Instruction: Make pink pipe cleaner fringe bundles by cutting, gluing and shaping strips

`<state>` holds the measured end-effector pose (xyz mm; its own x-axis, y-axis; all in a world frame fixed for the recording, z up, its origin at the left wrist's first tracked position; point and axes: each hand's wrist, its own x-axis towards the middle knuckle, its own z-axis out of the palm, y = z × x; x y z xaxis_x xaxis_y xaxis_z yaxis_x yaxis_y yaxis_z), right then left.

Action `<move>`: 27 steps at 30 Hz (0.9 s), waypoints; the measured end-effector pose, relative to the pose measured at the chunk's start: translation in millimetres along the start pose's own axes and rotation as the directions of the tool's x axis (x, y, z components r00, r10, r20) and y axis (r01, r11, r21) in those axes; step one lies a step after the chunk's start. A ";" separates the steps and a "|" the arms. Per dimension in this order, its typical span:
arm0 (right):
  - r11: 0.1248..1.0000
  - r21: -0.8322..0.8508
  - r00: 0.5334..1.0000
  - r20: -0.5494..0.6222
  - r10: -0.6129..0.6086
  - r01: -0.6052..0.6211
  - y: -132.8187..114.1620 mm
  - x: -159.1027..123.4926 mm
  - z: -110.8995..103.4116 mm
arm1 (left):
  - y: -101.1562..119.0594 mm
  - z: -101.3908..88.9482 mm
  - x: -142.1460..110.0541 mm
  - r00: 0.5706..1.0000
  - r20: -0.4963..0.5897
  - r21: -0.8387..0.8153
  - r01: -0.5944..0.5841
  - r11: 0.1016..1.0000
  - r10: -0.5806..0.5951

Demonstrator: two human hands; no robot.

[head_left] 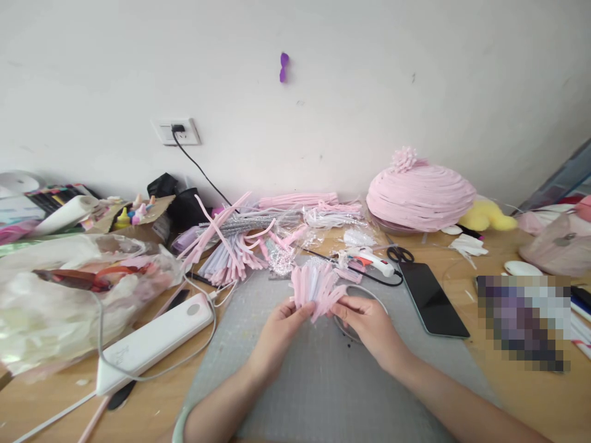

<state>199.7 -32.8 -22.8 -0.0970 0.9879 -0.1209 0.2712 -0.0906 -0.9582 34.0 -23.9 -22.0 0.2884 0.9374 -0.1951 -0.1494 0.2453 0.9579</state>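
Observation:
Between my two hands is a fan-shaped bundle of fuzzy pink and white pipe cleaners (316, 284), held above the grey cutting mat (295, 375). My left hand (279, 329) pinches its lower left side between thumb and fingers. On the lower right side, my right hand (367, 320) grips it the same way. Behind my right hand a round, grey-rimmed dish (384, 303) rests on the mat, partly covered by the hand. A white hot glue gun (376, 263) with an orange trigger lies just beyond, its black cord curling beside it.
Loose pink and white pipe cleaners (235, 261) pile up at the back. A large pink dome (420, 195) stands by the wall. To the right lie black-handled scissors (400, 254) and a phone (434, 301); leftward, a white power bank (157, 344) with cable and a plastic bag (78, 307).

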 end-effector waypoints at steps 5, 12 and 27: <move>0.999 0.018 0.995 0.092 0.026 -0.028 -2.0 2.5 -4.5 | -5.2 -6.3 2.8 0.995 -0.098 0.046 -0.006 0.999 0.010; 0.997 -0.060 0.997 0.076 -0.034 0.039 -2.6 2.8 -9.8 | -5.6 -1.6 -1.3 0.990 -0.140 0.085 -0.001 0.996 0.013; 0.960 -0.227 0.974 0.189 -0.125 0.167 -3.8 -1.0 -10.0 | -0.3 6.4 -5.9 0.998 0.044 0.077 0.047 0.996 -0.050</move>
<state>208.4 -32.2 -16.4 -0.3092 0.9499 -0.0465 0.4609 0.1069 -0.8810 38.5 -31.2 -19.7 0.3369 0.9121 -0.2336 -0.0626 0.2692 0.9611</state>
